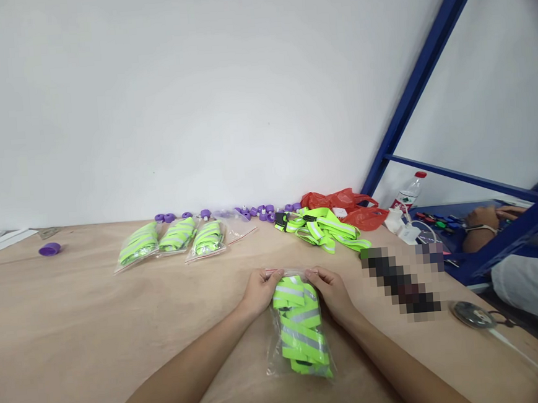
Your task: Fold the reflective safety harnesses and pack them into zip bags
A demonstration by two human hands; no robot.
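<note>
A clear zip bag (275,350) holds a folded neon-green strap (302,326) with silvery stripes, near the table's front. My left hand (260,291) pinches the bag's top edge at its left corner, where a red line shows. At the right corner, my right hand (330,290) grips the same edge between thumb and fingers. Farther back on the left lie three filled bags of green straps, one of them a bag (139,244) at the far left of the group. Loose green straps (329,229) with a black buckle are spread behind my right hand.
Several purple caps (263,213) line the wall, and one purple cap (50,249) lies at left. Red plastic bags (343,203), a bottle (409,193), a blurred dark object (399,281) and a round disc (472,314) are at right. Beyond the blue frame (409,85) is a person's arm.
</note>
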